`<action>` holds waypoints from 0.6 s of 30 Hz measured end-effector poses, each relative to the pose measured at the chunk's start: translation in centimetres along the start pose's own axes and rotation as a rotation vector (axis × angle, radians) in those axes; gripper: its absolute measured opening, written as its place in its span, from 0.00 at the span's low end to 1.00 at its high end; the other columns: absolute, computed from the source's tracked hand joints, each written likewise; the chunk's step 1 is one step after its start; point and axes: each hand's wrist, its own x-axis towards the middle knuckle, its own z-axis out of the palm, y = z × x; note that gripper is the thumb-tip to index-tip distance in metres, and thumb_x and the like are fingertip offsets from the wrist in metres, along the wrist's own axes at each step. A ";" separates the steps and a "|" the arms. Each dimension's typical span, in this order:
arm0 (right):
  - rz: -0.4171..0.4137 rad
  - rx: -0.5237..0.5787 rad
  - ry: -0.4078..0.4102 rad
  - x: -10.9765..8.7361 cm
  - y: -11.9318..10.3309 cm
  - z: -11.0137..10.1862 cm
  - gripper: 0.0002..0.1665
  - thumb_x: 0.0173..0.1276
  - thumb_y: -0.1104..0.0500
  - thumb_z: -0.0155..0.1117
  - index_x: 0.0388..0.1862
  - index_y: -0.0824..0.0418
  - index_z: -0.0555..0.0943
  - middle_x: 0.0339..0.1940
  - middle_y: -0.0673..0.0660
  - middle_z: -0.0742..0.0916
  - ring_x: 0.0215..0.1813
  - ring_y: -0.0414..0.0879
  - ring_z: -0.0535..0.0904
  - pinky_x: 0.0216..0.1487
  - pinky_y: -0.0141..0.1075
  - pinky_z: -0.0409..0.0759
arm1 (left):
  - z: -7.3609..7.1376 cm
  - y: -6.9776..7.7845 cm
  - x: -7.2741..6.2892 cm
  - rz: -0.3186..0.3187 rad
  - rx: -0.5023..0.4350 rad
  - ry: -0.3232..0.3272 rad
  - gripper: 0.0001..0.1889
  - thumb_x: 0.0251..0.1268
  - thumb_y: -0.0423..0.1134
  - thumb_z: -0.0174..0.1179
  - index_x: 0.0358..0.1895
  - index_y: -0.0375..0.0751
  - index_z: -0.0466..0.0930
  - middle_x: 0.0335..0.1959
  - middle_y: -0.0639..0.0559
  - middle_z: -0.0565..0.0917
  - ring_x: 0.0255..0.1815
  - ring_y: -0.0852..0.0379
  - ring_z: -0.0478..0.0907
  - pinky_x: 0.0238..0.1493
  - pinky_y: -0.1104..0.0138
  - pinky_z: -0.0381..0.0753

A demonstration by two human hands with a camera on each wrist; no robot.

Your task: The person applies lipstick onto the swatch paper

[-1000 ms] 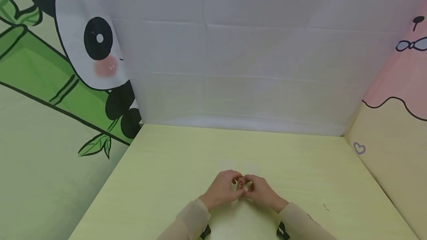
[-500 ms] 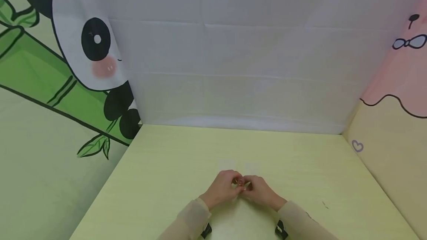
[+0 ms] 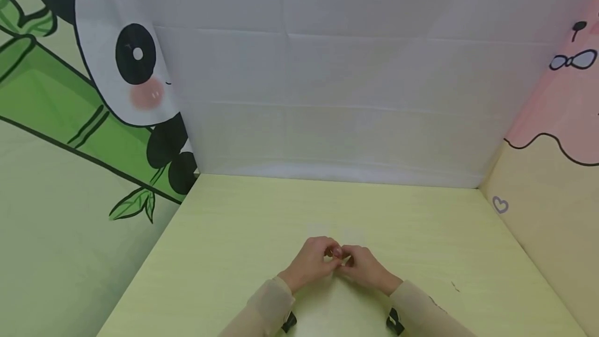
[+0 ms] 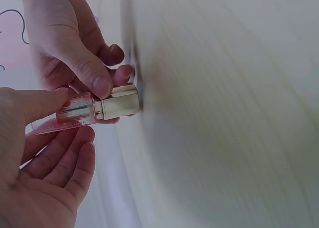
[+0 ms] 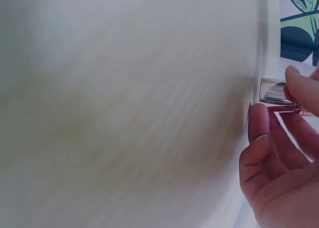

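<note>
Both hands meet over the front middle of the table in the head view, around a small lipstick (image 4: pixel 118 104) with a gold base and a clear, pinkish end. My left hand (image 3: pixel 309 261) pinches the clear end between thumb and fingers, as the left wrist view shows. The right hand (image 3: pixel 367 269) holds the gold base, its thumb lying across where gold meets clear. In the right wrist view, the gold base (image 5: pixel 273 90) points toward the table, close to its surface, and the fingers hide the rest.
The pale yellow table (image 3: pixel 234 233) runs back to a white cloth wall (image 3: pixel 327 92). A panda-and-bamboo print (image 3: pixel 135 77) covers the left wall. The right wall (image 3: pixel 552 186) is pink and cream. A small brownish mark (image 3: pixel 455 286) shows on the table right of the hands.
The lipstick between the hands stood out more a second ago; now less of it shows in the head view. The left hand has shifted slightly, and the right has barely moved.
</note>
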 end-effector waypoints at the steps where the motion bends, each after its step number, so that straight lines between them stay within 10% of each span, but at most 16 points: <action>1: 0.000 -0.001 0.000 0.0 0.1 0.0 0.07 0.62 0.59 0.69 0.38 0.56 0.81 0.36 0.46 0.85 0.29 0.38 0.78 0.29 0.33 0.77 | 0.0 0.0 0.0 0.002 -0.003 0.002 0.06 0.54 0.32 0.68 0.34 0.43 0.82 0.32 0.59 0.81 0.34 0.65 0.76 0.37 0.75 0.75; 18: 0.006 -0.015 -0.028 -0.3 -0.3 -1.0 0.08 0.64 0.56 0.68 0.42 0.53 0.82 0.38 0.45 0.84 0.35 0.42 0.80 0.35 0.33 0.78 | -1.1 0.8 0.7 -0.014 -0.108 0.062 0.07 0.58 0.33 0.67 0.39 0.40 0.81 0.34 0.57 0.81 0.35 0.64 0.77 0.39 0.71 0.79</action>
